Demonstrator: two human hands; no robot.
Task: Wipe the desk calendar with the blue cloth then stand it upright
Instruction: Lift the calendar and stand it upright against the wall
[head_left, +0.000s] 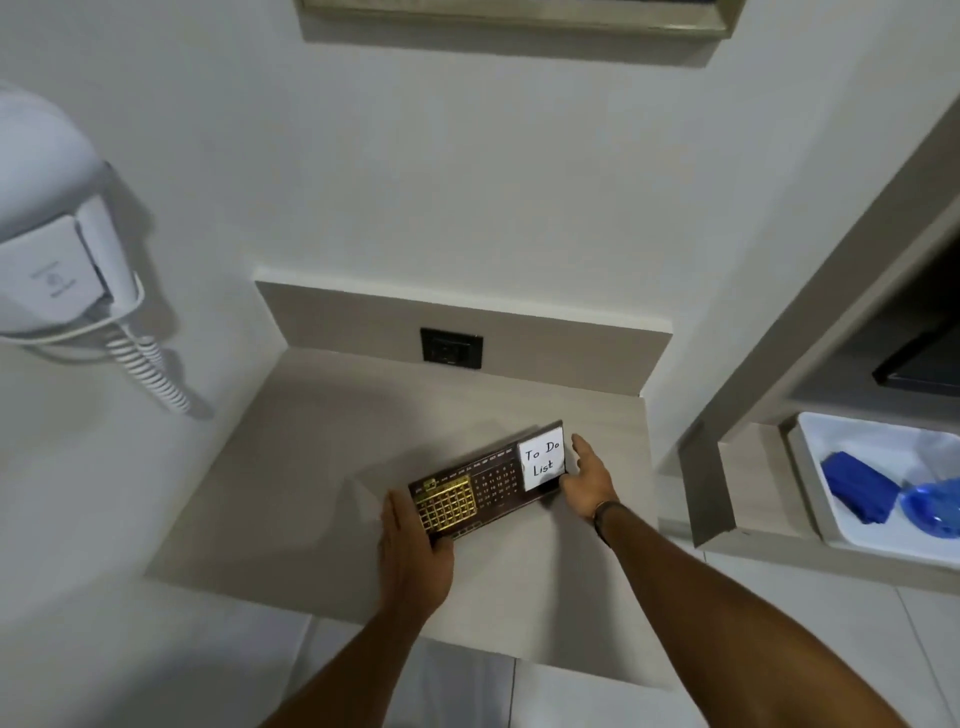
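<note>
- Dark brown rectangular desk calendar (485, 483) with a gold grid panel and a white "To Do List" card (543, 464), sitting near the middle of the pale beige worktop (291, 467), face tilted up toward the camera.
- Left hand (413, 556) at the calendar's near-left end, fingers flat along that short edge, thumb side tucked under the corner; loose steadying grip, not a full clamp.
- Right hand (589, 480) at the far-right end, fingers spread and open, palm touching or just beside the edge by the card; cannot tell whether actually pressing.
- Blue cloth (860, 493) folded in the white tray (810, 467) on the side ledge to the right, well apart from both hands.
- Likely handling: light, stiff, flat board; glossy face probably slippery, card possibly loose.
- Best hold judged at the two short ends, clear of the card; light pressure enough, base needing firm seating to stand.
</note>
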